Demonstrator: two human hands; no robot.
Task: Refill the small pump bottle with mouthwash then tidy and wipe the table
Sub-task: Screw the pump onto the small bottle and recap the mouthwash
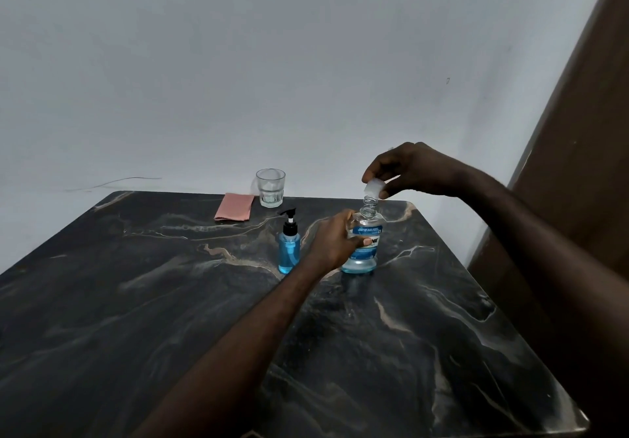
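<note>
Your left hand [335, 240] wrapped round the mouthwash bottle [362, 243], your right hand [408, 170] pinching its white cap [373, 187] just above the neck, pump bottle [288, 245] just left of your left hand

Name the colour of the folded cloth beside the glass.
Pink cloth, clearest in the head view.

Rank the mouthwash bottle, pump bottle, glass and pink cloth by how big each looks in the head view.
1. Mouthwash bottle, largest.
2. Pump bottle, similar height but slimmer.
3. Pink cloth and glass: look alike in size; both lie farther away, so unranked.
</note>
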